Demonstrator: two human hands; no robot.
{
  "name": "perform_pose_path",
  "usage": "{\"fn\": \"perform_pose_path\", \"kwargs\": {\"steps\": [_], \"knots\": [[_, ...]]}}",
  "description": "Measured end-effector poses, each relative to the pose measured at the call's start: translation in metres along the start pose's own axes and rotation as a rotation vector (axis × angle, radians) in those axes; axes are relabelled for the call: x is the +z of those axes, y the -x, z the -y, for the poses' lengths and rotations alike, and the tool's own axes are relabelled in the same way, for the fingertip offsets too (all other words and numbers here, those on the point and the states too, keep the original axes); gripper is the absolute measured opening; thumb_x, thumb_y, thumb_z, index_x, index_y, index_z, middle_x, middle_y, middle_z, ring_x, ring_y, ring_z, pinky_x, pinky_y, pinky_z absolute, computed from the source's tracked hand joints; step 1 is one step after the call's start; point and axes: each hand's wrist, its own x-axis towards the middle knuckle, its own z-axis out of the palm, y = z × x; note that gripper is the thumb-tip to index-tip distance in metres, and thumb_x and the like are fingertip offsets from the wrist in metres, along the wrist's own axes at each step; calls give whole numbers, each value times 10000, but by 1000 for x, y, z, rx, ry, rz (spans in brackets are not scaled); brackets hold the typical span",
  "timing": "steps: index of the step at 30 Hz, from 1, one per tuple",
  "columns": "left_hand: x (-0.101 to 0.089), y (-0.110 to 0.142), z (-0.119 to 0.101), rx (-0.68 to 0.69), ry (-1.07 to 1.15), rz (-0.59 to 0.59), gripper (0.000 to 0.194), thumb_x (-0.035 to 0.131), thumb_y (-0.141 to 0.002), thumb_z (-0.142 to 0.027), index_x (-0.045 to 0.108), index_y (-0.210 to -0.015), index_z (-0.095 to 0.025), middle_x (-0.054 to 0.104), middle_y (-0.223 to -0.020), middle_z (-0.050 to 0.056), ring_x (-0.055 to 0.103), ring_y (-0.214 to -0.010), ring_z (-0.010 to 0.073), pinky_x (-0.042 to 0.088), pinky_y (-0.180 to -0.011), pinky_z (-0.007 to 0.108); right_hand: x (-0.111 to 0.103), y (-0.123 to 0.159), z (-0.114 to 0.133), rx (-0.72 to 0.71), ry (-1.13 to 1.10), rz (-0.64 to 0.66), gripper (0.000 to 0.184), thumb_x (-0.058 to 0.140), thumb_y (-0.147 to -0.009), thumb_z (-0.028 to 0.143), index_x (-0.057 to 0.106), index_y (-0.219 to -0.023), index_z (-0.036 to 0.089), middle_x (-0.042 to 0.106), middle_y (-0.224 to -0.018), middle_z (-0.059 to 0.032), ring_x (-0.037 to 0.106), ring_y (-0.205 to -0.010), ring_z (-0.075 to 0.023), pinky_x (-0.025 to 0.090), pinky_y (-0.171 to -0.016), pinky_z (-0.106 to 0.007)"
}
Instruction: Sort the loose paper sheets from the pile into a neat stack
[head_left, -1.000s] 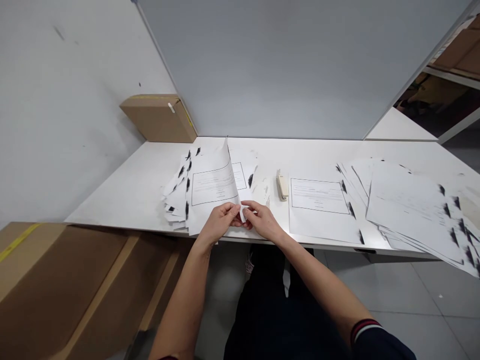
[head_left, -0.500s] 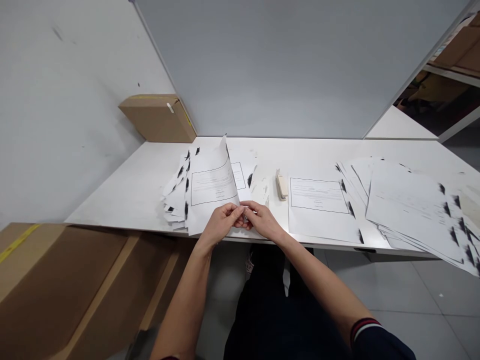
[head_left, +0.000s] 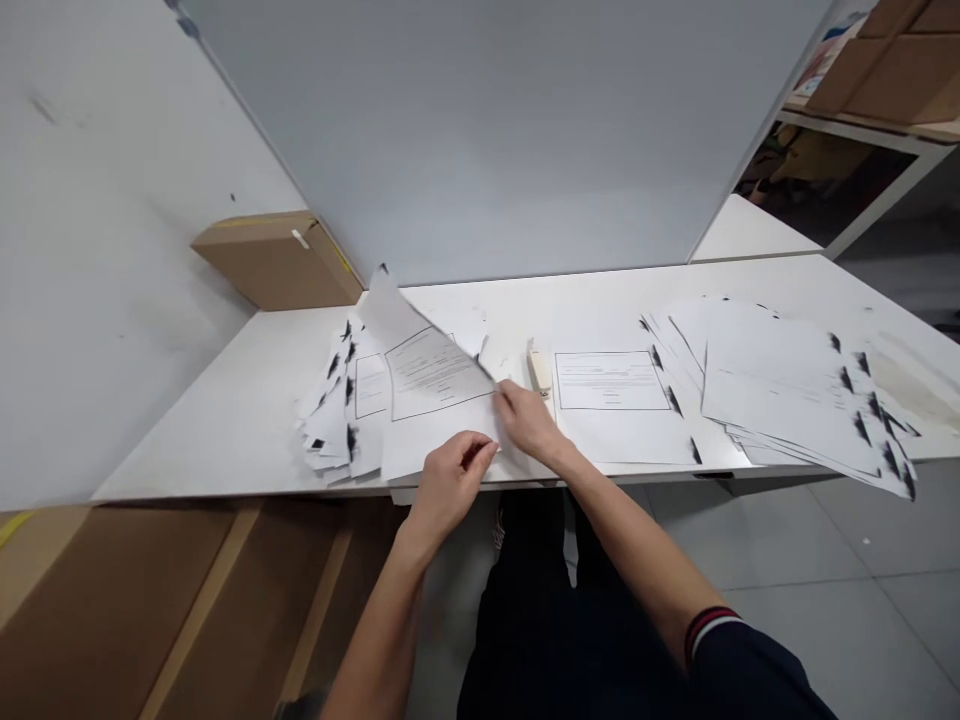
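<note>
Right hand (head_left: 527, 412) pinches a sheet (head_left: 436, 380) by its edge, far corner up off the desk (head_left: 217, 400).
The edge hold seems to leave the print mostly uncovered and the far end free to rise; the stapler (head_left: 538, 368) lies just beside that hand, apparently for easy reach. The sheet spreads left and away from the right grip, over other pages (head_left: 367, 445). The left hand (head_left: 452, 475), fingers curled narrow, is at its near right corner; whether it holds paper, I cannot tell.
</note>
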Motion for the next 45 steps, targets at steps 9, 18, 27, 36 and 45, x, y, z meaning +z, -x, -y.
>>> {"fn": "perform_pose_path", "kwargs": {"steps": [9, 18, 27, 36, 45], "knots": [[41, 10, -12, 274, -112, -65, 118, 490, -862, -245, 576, -802, -193, 618, -729, 5, 550, -662, 112, 435, -633, 235, -140, 82, -121, 460, -103, -590, 293, 504, -780, 397, 393, -592, 201, 324, -505, 61, 307, -477, -87, 238, -428, -219], [82, -22, -19, -35, -197, 184, 322, 407, -879, -369, 577, -1059, -163, 653, -860, 75, 599, -813, 202, 459, -743, 334, -159, 106, -158, 585, 45, -423, 310, 481, -748, 416, 367, -549, 206, 334, -481, 48, 334, -480, -101, 245, -433, -239], [93, -43, -31, -206, -270, 272, 404, 435, -827, -483, 590, -1034, -173, 655, -811, 70, 602, -834, 246, 417, -690, 329, -143, 98, -140, 533, 253, -236, 307, 396, -827, 401, 379, -588, 209, 427, -532, 13, 409, -542, -138, 312, -511, -255], [111, -36, -46, -192, -559, 153, 375, 463, -830, -482, 524, -976, -142, 577, -966, 115, 561, -912, 271, 412, -676, 349, -129, 112, -107, 640, 639, -157, 445, 468, -832, 479, 502, -1078, 110, 498, -1036, -186, 518, -926, -313, 408, -667, -348], [122, -17, -50, -95, -561, 155, 306, 503, -818, -462, 521, -892, -166, 534, -902, 93, 519, -888, 247, 418, -653, 339, -133, 122, -122, 678, 80, -241, 539, 536, -752, 488, 508, -1139, 114, 603, -1001, -144, 575, -901, -252, 438, -678, -311]]}}
